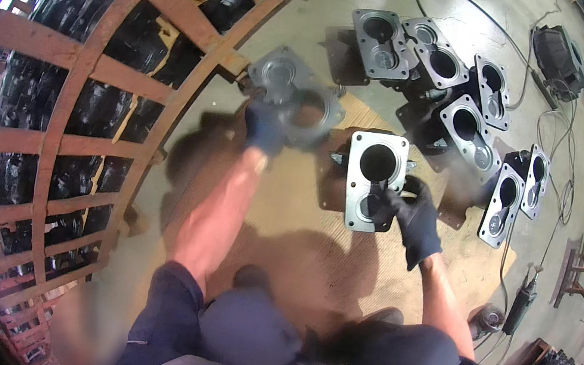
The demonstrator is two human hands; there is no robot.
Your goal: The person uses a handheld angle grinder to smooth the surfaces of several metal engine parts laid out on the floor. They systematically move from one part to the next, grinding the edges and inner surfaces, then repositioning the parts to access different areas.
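Note:
My left hand [264, 125], in a dark glove, is closed on the lower edge of a grey metal casting [282, 73] with two round openings. Motion blurs both, left of centre beside the crate. A second metal casting [358, 197], with a bright flat face, a round bore and a lower recess, is in front of me at the middle. My gloved right hand [417, 228] grips that casting's right side, fingers bent over the edge by the recess. The hand partly covers that edge.
Several similar castings [465, 124] lie on the floor at the far right. Cardboard [276, 237] covers the floor before me. A rusty slatted crate [90, 69] of dark parts lines the left. Cables [567, 148] and a black handheld tool [521, 307] lie right.

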